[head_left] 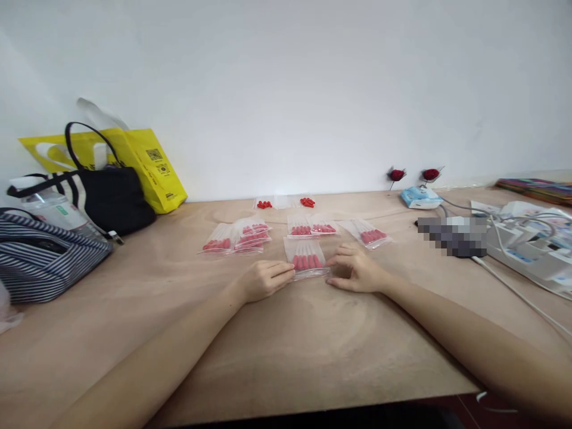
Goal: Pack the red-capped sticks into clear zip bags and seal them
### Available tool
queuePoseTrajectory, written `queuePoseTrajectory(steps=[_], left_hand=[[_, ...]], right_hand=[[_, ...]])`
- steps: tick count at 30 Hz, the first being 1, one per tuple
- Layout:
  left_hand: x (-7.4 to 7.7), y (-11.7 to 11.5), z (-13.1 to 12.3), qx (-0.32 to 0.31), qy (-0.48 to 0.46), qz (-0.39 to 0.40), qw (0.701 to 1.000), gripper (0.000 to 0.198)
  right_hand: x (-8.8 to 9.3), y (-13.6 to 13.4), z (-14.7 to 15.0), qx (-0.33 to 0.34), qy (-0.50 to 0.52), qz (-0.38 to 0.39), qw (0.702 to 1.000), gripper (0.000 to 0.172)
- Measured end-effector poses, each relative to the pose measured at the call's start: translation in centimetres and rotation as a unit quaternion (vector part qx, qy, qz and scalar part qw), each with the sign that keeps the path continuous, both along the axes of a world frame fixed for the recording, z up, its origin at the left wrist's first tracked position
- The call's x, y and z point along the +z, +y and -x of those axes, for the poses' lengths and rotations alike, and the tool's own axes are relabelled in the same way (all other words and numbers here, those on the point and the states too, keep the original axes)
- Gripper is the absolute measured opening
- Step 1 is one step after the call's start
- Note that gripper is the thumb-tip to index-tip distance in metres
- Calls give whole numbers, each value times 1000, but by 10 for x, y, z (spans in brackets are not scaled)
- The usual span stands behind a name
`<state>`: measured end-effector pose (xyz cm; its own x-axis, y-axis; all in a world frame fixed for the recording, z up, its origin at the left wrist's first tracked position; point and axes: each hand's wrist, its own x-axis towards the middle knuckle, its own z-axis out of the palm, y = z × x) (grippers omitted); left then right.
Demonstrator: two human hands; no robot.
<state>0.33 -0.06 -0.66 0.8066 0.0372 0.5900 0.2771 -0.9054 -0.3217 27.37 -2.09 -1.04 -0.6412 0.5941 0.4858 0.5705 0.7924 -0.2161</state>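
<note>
A small clear zip bag [306, 262] lies flat on the table between my hands. Inside is a row of several red-ended sticks with thin pale shafts. My left hand [270, 279] pinches the bag's lower left edge, fingers close together. At the lower right edge, my right hand [360, 269] rests with thumb and fingers apart, its fingertips at or just beside the plastic. Behind lie more such filled bags: an overlapping pile [252, 235] to the left, a pair [310, 226] in the middle, and a single bag [373, 236] to the right.
Small red pieces [307, 202] lie on clear bags near the wall. On the left stand a striped pouch [49, 256], a black handbag [118, 199] and a yellow bag [158, 173]. A tissue pack [420, 198], power strip [527, 241] and cables occupy the right.
</note>
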Motion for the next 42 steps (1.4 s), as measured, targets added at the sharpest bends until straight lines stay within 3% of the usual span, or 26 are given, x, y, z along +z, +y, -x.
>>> queuePoseTrajectory(steps=[4, 9, 14, 23, 28, 36, 42], left_hand=[[3, 3, -5, -8, 29, -65, 997, 17], [2, 6, -9, -3, 42, -69, 997, 19], [-2, 8, -7, 0, 28, -69, 997, 19], [-2, 6, -9, 35, 10, -20, 999, 20], [-3, 6, -8, 44, 3, -14, 999, 20], [-5, 6, -7, 56, 0, -10, 998, 21], [-5, 7, -6, 54, 6, 22, 998, 22]], right_hand=[[-2, 4, 6, -14, -84, -186, 979, 20], [-1, 7, 9, -9, -125, -271, 955, 26], [-3, 6, 7, -42, -130, -301, 944, 26], [-5, 8, 9, -33, -137, -309, 941, 30], [-1, 5, 21, -62, -101, -318, 941, 23], [-6, 13, 66, -4, -69, -347, 935, 24], [-9, 16, 67, 24, -86, -363, 927, 29]])
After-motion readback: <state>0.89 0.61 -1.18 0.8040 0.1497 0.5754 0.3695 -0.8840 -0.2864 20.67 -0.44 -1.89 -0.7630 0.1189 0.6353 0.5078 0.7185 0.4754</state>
